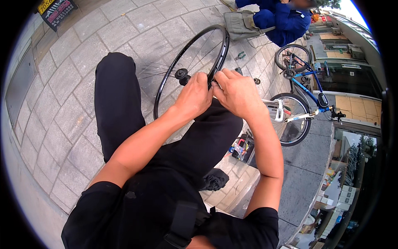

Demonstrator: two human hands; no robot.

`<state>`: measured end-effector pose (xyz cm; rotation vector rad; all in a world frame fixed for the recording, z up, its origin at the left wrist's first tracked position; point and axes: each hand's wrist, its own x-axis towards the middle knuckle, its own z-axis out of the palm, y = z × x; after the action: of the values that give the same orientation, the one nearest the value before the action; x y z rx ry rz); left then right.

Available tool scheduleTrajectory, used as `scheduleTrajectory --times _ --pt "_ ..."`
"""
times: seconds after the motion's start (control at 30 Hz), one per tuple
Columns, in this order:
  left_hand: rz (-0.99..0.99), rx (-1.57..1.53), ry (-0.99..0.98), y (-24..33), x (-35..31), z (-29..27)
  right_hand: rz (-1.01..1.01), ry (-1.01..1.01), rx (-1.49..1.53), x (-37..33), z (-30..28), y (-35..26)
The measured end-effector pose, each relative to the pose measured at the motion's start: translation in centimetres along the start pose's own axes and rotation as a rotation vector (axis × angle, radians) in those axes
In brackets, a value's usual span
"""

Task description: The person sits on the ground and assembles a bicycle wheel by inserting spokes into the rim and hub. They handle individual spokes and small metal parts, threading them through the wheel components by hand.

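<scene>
A black bicycle wheel rim point(224, 46) stands tilted in front of my knees. Its hub point(181, 74) is black, and thin loose-ended spokes point(155, 74) fan out from it to the left. My left hand point(194, 95) is closed at the rim's near right part, thumb and fingers pinched together. Close beside it, my right hand point(241, 94) also grips the rim with curled fingers. The fingertips of both hands almost meet there. Any small part between them is hidden by the fingers.
Green-handled pliers point(240, 55) lie on the paving beyond the rim. A grey bag point(240, 25) sits near a person in blue point(282, 23). At right stands a blue bicycle point(304, 81); nearer are assorted tools point(239, 149). A signboard point(57, 13) stands far left.
</scene>
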<state>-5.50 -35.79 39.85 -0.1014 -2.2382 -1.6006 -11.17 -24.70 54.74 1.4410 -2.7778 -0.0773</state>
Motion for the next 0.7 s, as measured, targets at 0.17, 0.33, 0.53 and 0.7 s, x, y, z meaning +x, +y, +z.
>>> scheduleTrajectory --times 0.17,0.33,0.53,0.7 --pt "0.053 -0.058 0.056 -0.3 -0.1 0.3 0.073 -0.133 -0.105 0.4 0.8 0.0" --pt "0.02 -0.001 0.044 -0.6 -0.1 0.6 0.094 -0.039 -0.001 0.7 -0.7 -1.3" --pt "0.014 -0.035 0.037 -0.8 -0.3 0.5 0.05 -0.076 -0.043 1.1 0.4 -0.4" --pt "0.023 -0.048 0.091 -1.2 0.0 0.6 0.158 -0.025 -0.025 1.3 0.3 -0.8"
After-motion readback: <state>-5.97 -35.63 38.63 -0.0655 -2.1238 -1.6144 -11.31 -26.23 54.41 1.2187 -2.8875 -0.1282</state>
